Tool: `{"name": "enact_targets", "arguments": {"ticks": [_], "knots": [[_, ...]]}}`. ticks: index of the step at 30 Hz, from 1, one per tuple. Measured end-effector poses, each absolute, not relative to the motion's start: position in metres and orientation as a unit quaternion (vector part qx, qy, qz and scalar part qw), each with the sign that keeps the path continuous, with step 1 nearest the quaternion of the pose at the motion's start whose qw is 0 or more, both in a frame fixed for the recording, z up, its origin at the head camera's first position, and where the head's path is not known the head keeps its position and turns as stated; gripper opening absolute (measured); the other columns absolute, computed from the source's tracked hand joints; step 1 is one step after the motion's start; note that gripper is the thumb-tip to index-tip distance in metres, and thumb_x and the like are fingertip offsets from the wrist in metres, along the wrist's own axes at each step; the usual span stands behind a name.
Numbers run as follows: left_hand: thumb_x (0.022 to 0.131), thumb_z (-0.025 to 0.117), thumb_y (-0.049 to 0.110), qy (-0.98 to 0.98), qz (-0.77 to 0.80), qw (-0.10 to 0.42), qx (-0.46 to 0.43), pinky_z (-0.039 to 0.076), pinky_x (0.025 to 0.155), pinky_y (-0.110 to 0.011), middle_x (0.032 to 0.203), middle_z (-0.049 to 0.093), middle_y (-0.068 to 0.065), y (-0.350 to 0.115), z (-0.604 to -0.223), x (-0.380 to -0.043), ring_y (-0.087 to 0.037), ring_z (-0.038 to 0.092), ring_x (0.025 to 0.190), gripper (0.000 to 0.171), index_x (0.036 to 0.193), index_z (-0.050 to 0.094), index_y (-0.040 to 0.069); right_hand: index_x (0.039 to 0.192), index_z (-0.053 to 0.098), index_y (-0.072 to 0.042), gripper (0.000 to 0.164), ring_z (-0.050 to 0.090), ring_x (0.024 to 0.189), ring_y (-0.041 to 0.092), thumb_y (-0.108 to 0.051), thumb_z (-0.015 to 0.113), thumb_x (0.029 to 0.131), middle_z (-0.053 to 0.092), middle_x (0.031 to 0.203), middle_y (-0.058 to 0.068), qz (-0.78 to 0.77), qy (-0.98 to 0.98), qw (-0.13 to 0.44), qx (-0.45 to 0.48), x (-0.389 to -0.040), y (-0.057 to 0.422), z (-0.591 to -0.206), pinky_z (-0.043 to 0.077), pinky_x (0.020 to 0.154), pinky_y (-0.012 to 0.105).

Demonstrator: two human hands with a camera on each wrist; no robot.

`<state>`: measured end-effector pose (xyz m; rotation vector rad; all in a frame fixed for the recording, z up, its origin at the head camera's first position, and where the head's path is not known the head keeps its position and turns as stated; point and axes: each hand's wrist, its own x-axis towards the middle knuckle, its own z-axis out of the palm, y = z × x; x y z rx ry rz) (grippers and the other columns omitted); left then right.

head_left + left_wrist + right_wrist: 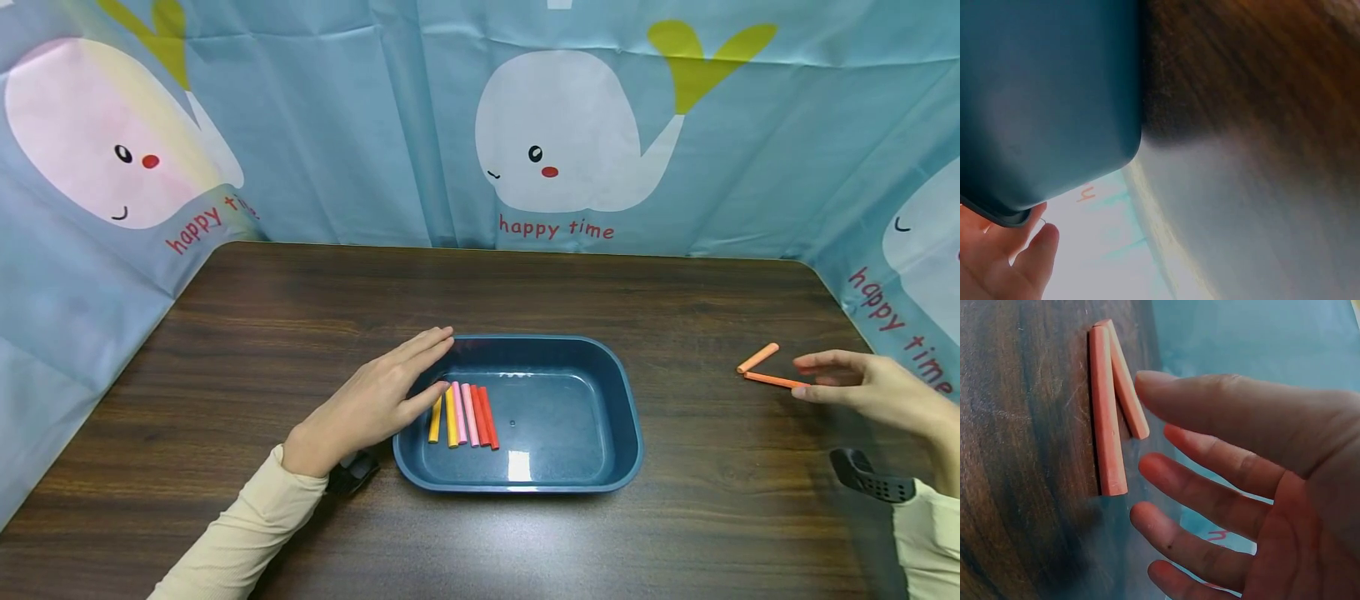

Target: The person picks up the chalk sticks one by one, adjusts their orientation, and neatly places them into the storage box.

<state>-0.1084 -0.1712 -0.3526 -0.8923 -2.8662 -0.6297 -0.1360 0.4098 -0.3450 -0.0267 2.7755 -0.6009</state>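
Observation:
My left hand (382, 383) lies over the left end of a blue tray (517, 486), fingers extended along its far left corner and thumb reaching inside the rim. In the left wrist view, those fingers (1038, 250) show against the tray's outer corner. Inside, yellow, pink and red chalk-like sticks (470, 414) lie side by side near the left wall. At the far right, my right hand (870, 387) hovers with thumb and fingers apart beside two orange chalk-like sticks (1109, 412). These meet at one end in a narrow V on the table; nothing is between the fingers.
The dark wooden table (510, 542) extends around the tray. A light blue curtain (337, 150) with printed whales rises at its back and sides, close to the right hand. Each wrist wears a dark strap (870, 479).

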Motion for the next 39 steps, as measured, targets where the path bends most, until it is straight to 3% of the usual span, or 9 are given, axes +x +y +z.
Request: {"name": "enact_targets", "arguments": {"ticks": [7, 9, 11, 14, 16, 23, 39], "knots": [[0.096, 0.066, 0.030, -0.933, -0.205, 0.037, -0.294, 0.041, 0.112, -0.049, 0.158, 0.039, -0.009, -0.172, -0.353, -0.110, -0.028, 0.038, 0.146, 0.062, 0.148, 0.045, 0.004, 0.130, 0.056, 0.008, 0.066, 0.039, 0.080, -0.026, -0.033, 0.079, 0.084, 0.058, 0.125, 0.038, -0.195, 0.968, 0.156, -0.026, -0.137, 0.412, -0.350, 0.048, 0.067, 0.025], [0.096, 0.066, 0.031, -0.932, -0.205, 0.039, -0.295, 0.041, 0.111, -0.049, 0.158, 0.040, -0.009, -0.172, -0.353, -0.109, -0.028, 0.039, 0.146, 0.063, 0.148, 0.045, 0.004, 0.129, 0.057, 0.009, 0.065, 0.057, 0.085, -0.011, -0.030, 0.081, 0.083, 0.057, 0.124, 0.039, -0.194, 0.967, 0.159, -0.032, -0.137, 0.412, -0.351, 0.050, 0.069, 0.027], [0.095, 0.067, 0.031, -0.931, -0.205, 0.042, -0.299, 0.041, 0.111, -0.048, 0.157, 0.040, -0.010, -0.172, -0.353, -0.109, -0.028, 0.039, 0.145, 0.063, 0.148, 0.045, 0.004, 0.128, 0.057, 0.010, 0.065, 0.058, 0.087, -0.007, -0.027, 0.082, 0.081, 0.058, 0.123, 0.039, -0.193, 0.967, 0.163, -0.036, -0.137, 0.412, -0.353, 0.050, 0.069, 0.027], [0.095, 0.067, 0.032, -0.930, -0.201, 0.042, -0.304, 0.041, 0.112, -0.047, 0.158, 0.040, -0.008, -0.172, -0.352, -0.109, -0.027, 0.039, 0.145, 0.064, 0.148, 0.045, 0.004, 0.126, 0.058, 0.011, 0.060, 0.059, 0.086, -0.007, -0.021, 0.082, 0.081, 0.062, 0.117, 0.037, -0.197, 0.966, 0.165, -0.044, -0.137, 0.412, -0.354, 0.050, 0.068, 0.025], [0.095, 0.066, 0.033, -0.930, -0.197, 0.041, -0.306, 0.041, 0.112, -0.047, 0.158, 0.039, -0.008, -0.172, -0.352, -0.109, -0.026, 0.039, 0.146, 0.065, 0.149, 0.044, 0.005, 0.124, 0.059, 0.011, 0.056, 0.045, 0.080, -0.020, -0.018, 0.081, 0.081, 0.067, 0.110, 0.031, -0.195, 0.966, 0.163, -0.045, -0.138, 0.411, -0.356, 0.046, 0.064, 0.019], [0.096, 0.063, 0.039, -0.934, -0.184, 0.027, -0.305, 0.040, 0.113, -0.046, 0.160, 0.036, -0.006, -0.173, -0.351, -0.109, -0.024, 0.036, 0.147, 0.066, 0.150, 0.043, 0.007, 0.118, 0.063, 0.011, 0.044, 0.049, 0.072, -0.013, -0.014, 0.077, 0.084, 0.073, 0.094, 0.014, -0.189, 0.969, 0.152, -0.043, -0.140, 0.407, -0.357, 0.045, 0.061, 0.020], [0.097, 0.062, 0.037, -0.933, -0.183, 0.033, -0.308, 0.040, 0.113, -0.045, 0.159, 0.037, -0.005, -0.174, -0.353, -0.110, -0.023, 0.037, 0.147, 0.063, 0.149, 0.045, 0.007, 0.110, 0.072, 0.003, 0.039, 0.046, 0.070, -0.012, -0.024, 0.080, 0.084, 0.073, 0.089, 0.008, -0.177, 0.978, 0.097, -0.059, -0.143, 0.389, -0.360, 0.041, 0.059, 0.022]]}}
